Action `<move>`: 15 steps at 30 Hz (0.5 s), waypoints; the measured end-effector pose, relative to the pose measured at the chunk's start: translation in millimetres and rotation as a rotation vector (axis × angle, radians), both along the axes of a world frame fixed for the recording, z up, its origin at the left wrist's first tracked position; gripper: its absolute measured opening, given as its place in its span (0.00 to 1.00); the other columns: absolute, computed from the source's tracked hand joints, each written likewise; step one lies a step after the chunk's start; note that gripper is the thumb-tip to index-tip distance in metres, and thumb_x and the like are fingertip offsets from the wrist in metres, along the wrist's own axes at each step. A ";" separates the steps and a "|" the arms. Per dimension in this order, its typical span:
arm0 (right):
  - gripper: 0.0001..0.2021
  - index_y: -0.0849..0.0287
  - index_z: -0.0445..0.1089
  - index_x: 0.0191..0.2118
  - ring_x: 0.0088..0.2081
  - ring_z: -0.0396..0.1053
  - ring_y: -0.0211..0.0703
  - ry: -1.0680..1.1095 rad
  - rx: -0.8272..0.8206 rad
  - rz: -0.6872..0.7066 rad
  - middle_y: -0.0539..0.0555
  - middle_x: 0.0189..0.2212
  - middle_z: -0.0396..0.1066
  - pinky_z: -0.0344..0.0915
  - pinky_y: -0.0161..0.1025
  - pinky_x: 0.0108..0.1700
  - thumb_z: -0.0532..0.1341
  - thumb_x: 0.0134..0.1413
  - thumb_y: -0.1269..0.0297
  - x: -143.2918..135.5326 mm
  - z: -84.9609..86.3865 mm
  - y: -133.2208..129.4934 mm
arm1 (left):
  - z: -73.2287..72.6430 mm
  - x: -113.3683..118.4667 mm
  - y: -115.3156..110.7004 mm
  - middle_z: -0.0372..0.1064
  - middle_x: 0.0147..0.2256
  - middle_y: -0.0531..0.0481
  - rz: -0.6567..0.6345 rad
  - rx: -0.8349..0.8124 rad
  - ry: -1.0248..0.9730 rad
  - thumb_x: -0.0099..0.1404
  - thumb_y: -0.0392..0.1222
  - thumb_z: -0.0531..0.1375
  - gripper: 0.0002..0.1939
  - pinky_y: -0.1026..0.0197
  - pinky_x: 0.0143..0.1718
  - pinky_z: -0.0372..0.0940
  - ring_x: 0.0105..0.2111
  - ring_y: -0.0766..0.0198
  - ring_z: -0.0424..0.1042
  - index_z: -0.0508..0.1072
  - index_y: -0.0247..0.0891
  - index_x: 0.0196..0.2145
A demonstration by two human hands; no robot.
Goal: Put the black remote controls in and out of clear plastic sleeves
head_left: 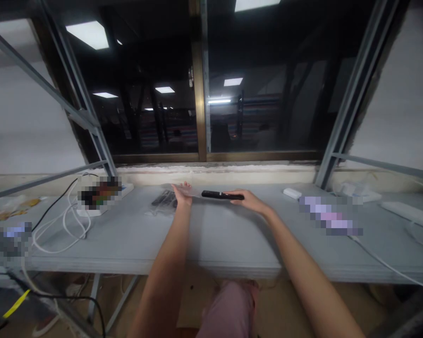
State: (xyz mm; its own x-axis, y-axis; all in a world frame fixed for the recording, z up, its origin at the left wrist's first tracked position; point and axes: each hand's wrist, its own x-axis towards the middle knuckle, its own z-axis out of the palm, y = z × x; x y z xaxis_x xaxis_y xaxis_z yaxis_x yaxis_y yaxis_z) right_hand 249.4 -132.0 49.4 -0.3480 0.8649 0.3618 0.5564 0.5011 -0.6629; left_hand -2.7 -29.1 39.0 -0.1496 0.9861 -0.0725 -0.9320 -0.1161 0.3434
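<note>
My right hand (245,199) is closed around one end of a slim black object (216,194), long and flat, held level above the grey table (229,234); its exact kind is unclear. To the left, my left hand (184,194) has its thumb and fingers around clear plastic film, which looks like a bag (195,191) and stretches toward the black object's left end. Some of the film is too faint to trace. Beside that hand, black items (160,200) lie in clear plastic wrapping on the tabletop.
A white power strip (91,211) with cables sits at the left, partly blurred out. At the right are a small white block (292,193), a blurred purple item (329,215) and a white cable (384,263). Metal uprights frame both sides; a dark window (268,117) stands behind.
</note>
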 end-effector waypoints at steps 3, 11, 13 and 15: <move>0.20 0.52 0.71 0.51 0.52 0.66 0.48 0.021 -0.049 0.035 0.51 0.50 0.71 0.57 0.46 0.58 0.62 0.50 0.68 2.1 -0.1 0.1 | -0.1 -0.8 0.4 0.61 0.29 0.53 0.008 -0.014 -0.007 0.67 0.60 0.43 0.20 0.69 0.26 0.62 0.23 0.70 0.62 0.58 0.40 0.32; 0.19 0.54 0.71 0.51 0.53 0.66 0.47 0.047 -0.006 0.022 0.52 0.51 0.70 0.56 0.46 0.59 0.61 0.51 0.68 -6.9 -5.2 2.8 | 6.8 12.9 -5.8 0.61 0.30 0.52 -0.051 -0.012 0.041 0.67 0.57 0.47 0.17 0.69 0.25 0.62 0.23 0.70 0.62 0.60 0.40 0.36; 0.19 0.54 0.71 0.51 0.53 0.66 0.47 0.045 0.015 0.001 0.53 0.51 0.70 0.56 0.46 0.59 0.61 0.52 0.68 -10.7 -7.6 4.0 | 9.4 17.9 -8.5 0.62 0.30 0.52 -0.074 -0.005 0.059 0.67 0.56 0.49 0.16 0.69 0.25 0.63 0.23 0.70 0.63 0.61 0.40 0.36; 0.18 0.54 0.71 0.51 0.53 0.66 0.47 0.045 0.034 -0.009 0.53 0.51 0.70 0.56 0.46 0.58 0.60 0.53 0.67 -15.0 -10.3 4.9 | 11.7 21.4 -11.3 0.63 0.30 0.51 -0.091 0.002 0.075 0.67 0.56 0.50 0.16 0.69 0.25 0.63 0.23 0.70 0.64 0.61 0.39 0.36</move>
